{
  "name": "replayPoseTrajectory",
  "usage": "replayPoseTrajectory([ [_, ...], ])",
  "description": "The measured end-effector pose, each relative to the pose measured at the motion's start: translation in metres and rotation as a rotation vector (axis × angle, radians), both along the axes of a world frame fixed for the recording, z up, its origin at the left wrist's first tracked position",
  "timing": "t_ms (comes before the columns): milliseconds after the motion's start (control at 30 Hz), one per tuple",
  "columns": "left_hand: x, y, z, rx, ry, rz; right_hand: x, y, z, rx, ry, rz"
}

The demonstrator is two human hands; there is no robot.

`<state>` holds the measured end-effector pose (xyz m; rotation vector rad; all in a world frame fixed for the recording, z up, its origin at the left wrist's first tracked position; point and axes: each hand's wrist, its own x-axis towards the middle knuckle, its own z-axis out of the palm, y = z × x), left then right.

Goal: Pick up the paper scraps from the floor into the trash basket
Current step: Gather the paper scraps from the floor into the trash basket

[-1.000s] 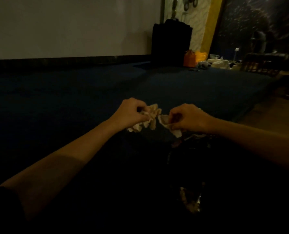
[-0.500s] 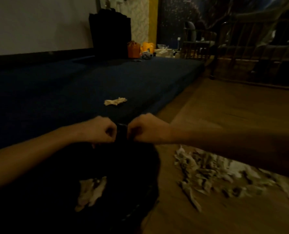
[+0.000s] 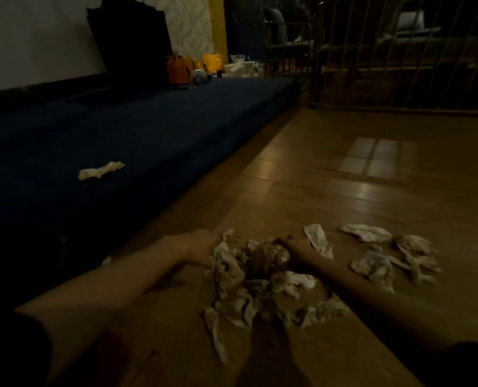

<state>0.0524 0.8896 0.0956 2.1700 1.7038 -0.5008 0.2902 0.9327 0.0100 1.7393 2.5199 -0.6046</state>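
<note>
A heap of crumpled white paper scraps (image 3: pixel 232 277) lies on the wooden floor (image 3: pixel 344 196) in front of me. My left hand (image 3: pixel 197 247) presses against the heap's left edge, fingers apart and partly hidden by paper. My right hand (image 3: pixel 295 247) rests on the top right of the heap with its fingers curled into the scraps. More loose scraps (image 3: pixel 371 265) are scattered to the right of that hand. One twisted scrap (image 3: pixel 101 170) lies on the dark blue mattress (image 3: pixel 137 127). The trash basket is out of view.
The blue mattress runs along the left, its edge close to my left forearm. At its far end stand a black case (image 3: pixel 132 37), orange bags (image 3: pixel 178 68) and small white items (image 3: pixel 240 67). A metal railing (image 3: pixel 399 68) crosses the back right.
My view has swung right, from the dark basket to the floor. Both hands have left the basket's rim and come down onto the scrap heap.
</note>
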Motion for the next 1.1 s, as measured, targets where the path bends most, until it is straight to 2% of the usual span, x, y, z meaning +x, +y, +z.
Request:
replayPoseTrajectory([
  [200, 0.029, 0.045, -0.117, 0.013, -0.171, 0.257, 0.002, 0.022, -0.076, -0.17, 0.116, -0.055],
  [267, 0.03, 0.045, -0.143, 0.001, -0.158, 0.346, -0.008, 0.019, -0.092, -0.083, 0.015, -0.051],
  [367, 0.03, 0.039, -0.177, 0.015, -0.159, 0.366, -0.018, 0.009, -0.109, 0.14, 0.118, -0.068],
  [500, 0.038, 0.025, -0.191, 0.287, -0.293, 0.41, -0.019, 0.001, -0.116, 0.233, 0.308, -0.083],
  [600, 0.045, 0.026, -0.18, 0.365, -0.375, 0.508, -0.008, 0.003, -0.099, 0.173, 0.509, -0.181],
  [700, 0.06, 0.035, -0.161, 0.373, -0.58, 0.623, 0.021, 0.005, -0.075, 0.195, 0.6, -0.309],
  [767, 0.076, 0.044, -0.15, 0.415, -0.683, 0.582, 0.045, 0.002, -0.06, 0.208, 0.613, -0.354],
  [833, 0.093, 0.05, -0.141, 0.491, -0.7, 0.513, 0.068, 0.001, -0.046, 0.244, 0.601, -0.386],
  [967, 0.135, 0.049, -0.144, 0.318, -0.787, 0.422, 0.116, -0.006, -0.026, 0.333, 0.557, -0.473],
  [1100, 0.177, 0.025, -0.157, 0.269, -0.667, 0.152, 0.162, -0.017, -0.042, 0.346, 0.47, -0.612],
])
